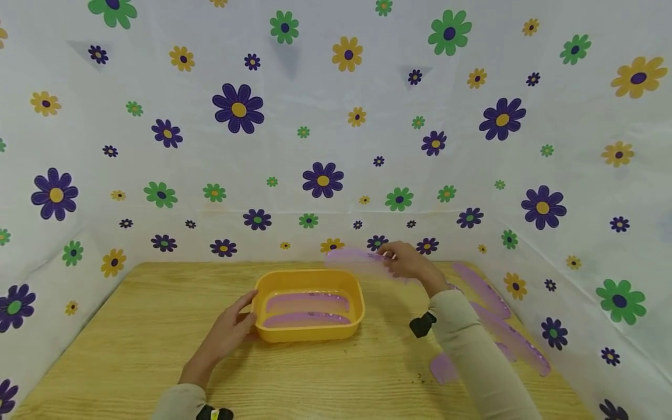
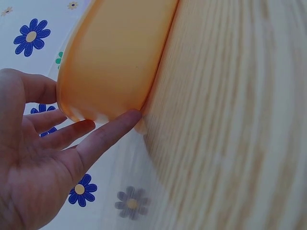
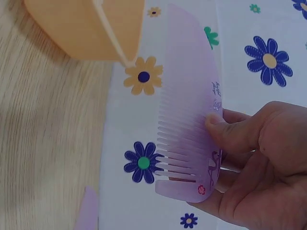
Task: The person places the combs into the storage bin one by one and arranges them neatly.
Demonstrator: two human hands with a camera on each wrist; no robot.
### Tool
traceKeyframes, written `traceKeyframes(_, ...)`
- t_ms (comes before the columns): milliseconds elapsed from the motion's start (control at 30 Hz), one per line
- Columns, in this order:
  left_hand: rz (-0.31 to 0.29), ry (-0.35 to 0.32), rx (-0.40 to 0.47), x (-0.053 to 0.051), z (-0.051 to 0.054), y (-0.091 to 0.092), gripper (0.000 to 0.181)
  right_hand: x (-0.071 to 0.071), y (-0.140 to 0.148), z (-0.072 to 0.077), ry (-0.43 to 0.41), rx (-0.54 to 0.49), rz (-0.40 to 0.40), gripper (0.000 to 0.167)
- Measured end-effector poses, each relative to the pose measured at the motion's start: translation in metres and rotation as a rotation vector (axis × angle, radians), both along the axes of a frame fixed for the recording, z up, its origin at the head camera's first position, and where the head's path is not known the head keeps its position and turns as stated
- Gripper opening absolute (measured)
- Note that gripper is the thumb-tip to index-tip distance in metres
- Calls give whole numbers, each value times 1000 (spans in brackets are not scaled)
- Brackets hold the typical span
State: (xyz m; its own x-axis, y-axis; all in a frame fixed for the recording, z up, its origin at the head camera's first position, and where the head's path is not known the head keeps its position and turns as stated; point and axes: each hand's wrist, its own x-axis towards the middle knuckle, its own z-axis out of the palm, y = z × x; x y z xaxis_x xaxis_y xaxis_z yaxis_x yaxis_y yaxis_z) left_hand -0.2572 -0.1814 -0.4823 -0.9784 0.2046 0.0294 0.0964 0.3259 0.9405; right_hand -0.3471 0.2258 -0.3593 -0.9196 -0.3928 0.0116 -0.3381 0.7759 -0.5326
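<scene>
A purple comb (image 3: 189, 96) with printed decorations is pinched between the thumb and fingers of my right hand (image 1: 406, 261). In the head view this comb hangs in the air just right of the yellow tray's far corner, above the table. My left hand (image 1: 231, 326) touches the left end of the yellow tray (image 1: 310, 333), its fingers spread and fairly straight along the outer wall, as the left wrist view shows. Inside the tray lie two purple combs, a rear comb (image 1: 307, 301) and a front comb (image 1: 307, 319), side by side with their backs away from me.
On the right of the wooden table (image 1: 173, 315) lie several more purple combs, among them one at the back edge (image 1: 483, 290) and one along the right edge (image 1: 520, 344). My right forearm partly covers others. A flowered white cloth (image 1: 346, 140) stands behind the table and at both sides.
</scene>
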Motion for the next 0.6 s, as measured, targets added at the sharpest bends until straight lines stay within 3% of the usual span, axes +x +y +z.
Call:
traceKeyframes(233, 7, 1, -13, -1, 1, 0, 58, 0, -23, 5, -45, 87, 16, 31)
traceKeyframes(600, -6, 1, -15, 0, 0, 0, 60, 1, -54, -6, -74, 89, 92, 27)
